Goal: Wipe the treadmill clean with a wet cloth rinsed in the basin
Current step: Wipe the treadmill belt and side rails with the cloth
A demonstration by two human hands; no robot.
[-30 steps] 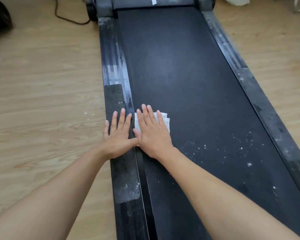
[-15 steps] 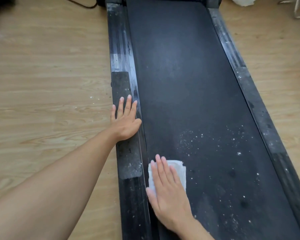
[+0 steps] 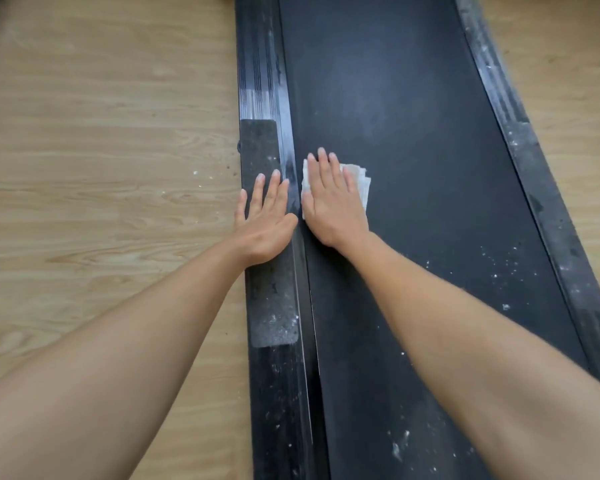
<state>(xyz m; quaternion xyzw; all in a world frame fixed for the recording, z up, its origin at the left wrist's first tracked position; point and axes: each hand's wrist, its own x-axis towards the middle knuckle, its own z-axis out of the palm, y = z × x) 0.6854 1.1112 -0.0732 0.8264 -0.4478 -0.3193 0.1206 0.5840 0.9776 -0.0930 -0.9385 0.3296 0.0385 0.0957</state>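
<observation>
The black treadmill belt (image 3: 430, 140) runs up the middle of the head view, dusty and flecked with white specks at the lower right. My right hand (image 3: 329, 202) lies flat on a folded white cloth (image 3: 361, 183), pressing it onto the belt's left edge; the cloth shows past my fingers on the right. My left hand (image 3: 264, 220) rests flat, fingers apart, on the left side rail (image 3: 260, 140), on its rough grey grip pad. The basin is out of view.
Light wooden floor (image 3: 101, 168) lies on both sides, with small white crumbs near the left rail. The right side rail (image 3: 541, 188) is streaked with white dust. White debris dots the belt near my right forearm.
My right hand has pushed the cloth forward along the belt's left edge, from near me back up beside my left hand. The left hand stays on the rail.
</observation>
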